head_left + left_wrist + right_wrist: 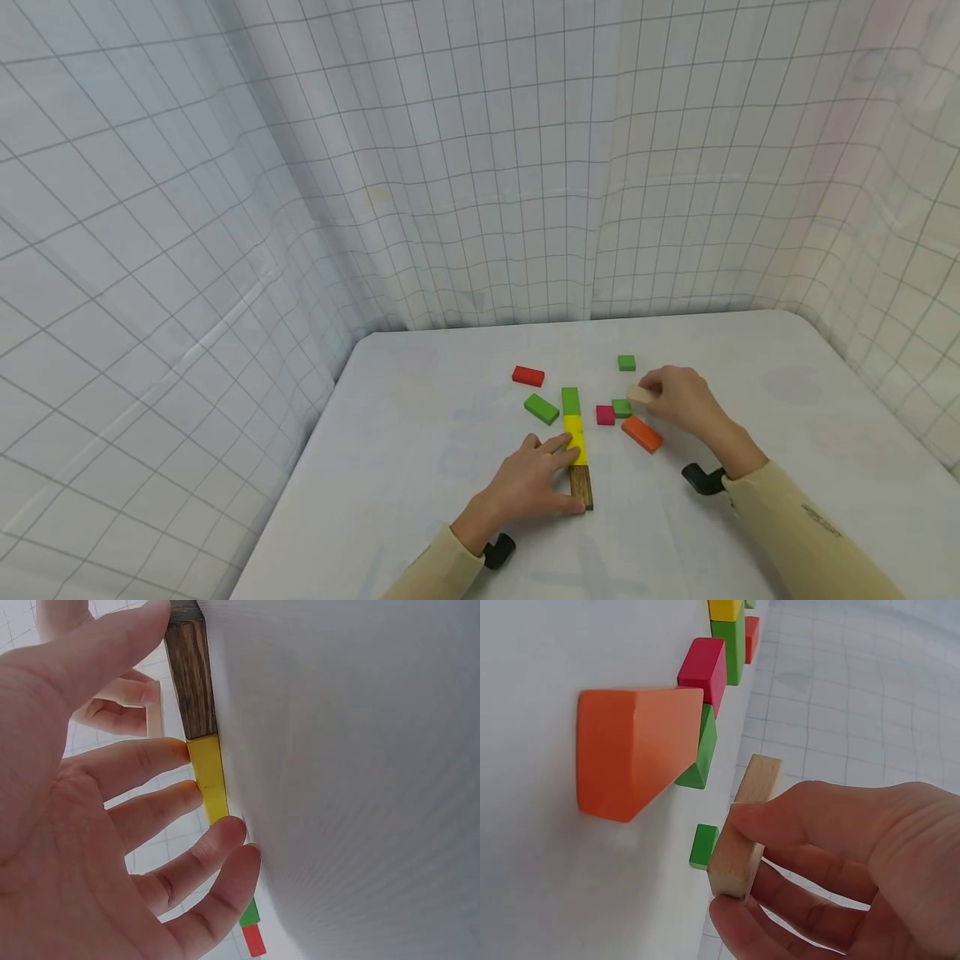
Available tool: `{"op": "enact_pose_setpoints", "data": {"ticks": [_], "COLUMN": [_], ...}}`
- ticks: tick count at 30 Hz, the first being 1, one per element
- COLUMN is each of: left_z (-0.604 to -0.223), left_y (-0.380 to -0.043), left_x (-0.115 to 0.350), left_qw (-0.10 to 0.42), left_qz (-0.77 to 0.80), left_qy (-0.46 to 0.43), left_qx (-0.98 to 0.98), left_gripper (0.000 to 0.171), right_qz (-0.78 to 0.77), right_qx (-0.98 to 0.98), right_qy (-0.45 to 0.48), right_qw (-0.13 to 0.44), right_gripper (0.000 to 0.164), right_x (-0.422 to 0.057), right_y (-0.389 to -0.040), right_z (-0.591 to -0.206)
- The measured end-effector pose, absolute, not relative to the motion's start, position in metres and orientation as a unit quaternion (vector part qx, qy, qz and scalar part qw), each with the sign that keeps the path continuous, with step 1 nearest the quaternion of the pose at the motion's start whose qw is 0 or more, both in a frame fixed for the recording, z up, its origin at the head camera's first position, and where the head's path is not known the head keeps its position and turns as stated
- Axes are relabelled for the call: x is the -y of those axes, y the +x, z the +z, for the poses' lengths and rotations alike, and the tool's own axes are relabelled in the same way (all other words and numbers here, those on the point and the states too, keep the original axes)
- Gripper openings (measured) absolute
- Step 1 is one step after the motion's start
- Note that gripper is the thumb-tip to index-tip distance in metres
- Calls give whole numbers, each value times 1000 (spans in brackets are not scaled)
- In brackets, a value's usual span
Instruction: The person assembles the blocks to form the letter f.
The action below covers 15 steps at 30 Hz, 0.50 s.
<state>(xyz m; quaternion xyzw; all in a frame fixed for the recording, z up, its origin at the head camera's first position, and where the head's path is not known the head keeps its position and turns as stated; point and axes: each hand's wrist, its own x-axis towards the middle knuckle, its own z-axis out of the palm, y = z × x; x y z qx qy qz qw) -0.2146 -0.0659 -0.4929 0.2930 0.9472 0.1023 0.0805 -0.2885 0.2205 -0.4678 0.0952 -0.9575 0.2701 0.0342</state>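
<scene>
Pale wood in the right hand (681,400): fingers curled, thumb one side, fingertips the other, pinching the pale block (736,853). It looks clear of the desk (405,433).

Clock read from the head view, twelve pointing away from the person.

Relation of note, as judged: the pale block against the row. Row runs six to twelve: brown block (581,487), yellow (209,769) (one block or two, cannot tell under the fingers), end green block (571,402). Pale block sits at three o'clock from the end green block, well apart; long axis roughly ten to four, across the row's line. Right hand is the nearer to it; left hand (528,483) the nearer to the row.

From the right fingers, the pale block juts toward nine o'clock. From the left fingers, it lies at two o'clock. Left fingers spread, fairly straight, clasping nothing: two tips touch yellow's side, thumb against the brown block's six o'clock end.

Below the pale block, toward eight: near green block (621,408). Pink block (605,415) just beside that, at nine; orange block (642,434) at four to five; far green block (627,363) at twelve.

Off the end green block: loose green block (542,409) at nine, red block (528,377) at ten.
</scene>
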Motion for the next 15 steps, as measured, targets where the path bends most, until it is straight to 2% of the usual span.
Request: {"op": "enact_pose_setpoints", "data": {"ticks": [15], "left_z": [-493], "left_y": [-214], "left_x": [66], "left_qw": [83], "left_qz": [104], "left_qy": [291], "left_qx": [-947], "left_gripper": [78], "right_qz": [300], "right_qx": [948], "right_qy": [98], "right_qw": [37], "right_gripper": [31], "right_x": [-197], "right_y": [-302], "right_z": [-465]}}
